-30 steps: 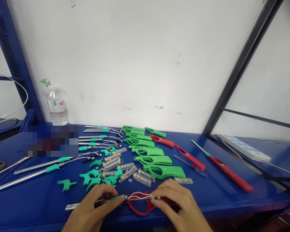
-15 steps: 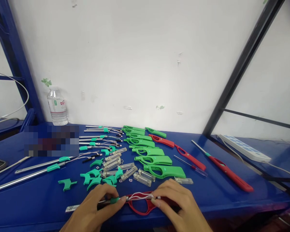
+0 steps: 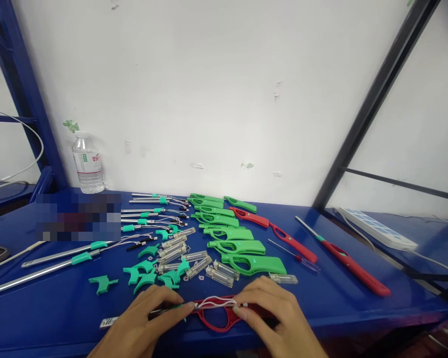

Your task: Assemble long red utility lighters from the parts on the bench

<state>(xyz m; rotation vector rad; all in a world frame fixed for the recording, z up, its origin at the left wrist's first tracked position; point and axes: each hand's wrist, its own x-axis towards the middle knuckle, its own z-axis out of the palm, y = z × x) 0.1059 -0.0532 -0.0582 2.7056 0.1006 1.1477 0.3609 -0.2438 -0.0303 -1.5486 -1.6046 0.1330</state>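
Near the table's front edge, a red lighter casing half [image 3: 231,317] with a trigger loop lies between my hands. My left hand [image 3: 145,318] pinches a metal lighter tube [image 3: 109,322] whose slotted tip sticks out to the left; its inner end meets the casing. White wires [image 3: 216,299] arch from the tube across the casing towards my right fingers. My right hand [image 3: 276,313] is closed over the casing's handle end, thumb and fingertips pressing at the wires' end. The palm hides most of the handle.
Beyond my hands lie teal triggers [image 3: 103,284], clear fuel tanks [image 3: 220,276], green casings [image 3: 254,264] and metal tubes with wires [image 3: 67,253]. To the right are a screwdriver [image 3: 294,256], an assembled red lighter [image 3: 353,266] and a power strip [image 3: 381,228]. A water bottle [image 3: 89,166] stands back left.
My left thumb and fingers have shifted slightly along the tube, towards the casing, covering more of its green part. My right hand and the casing stay in place.
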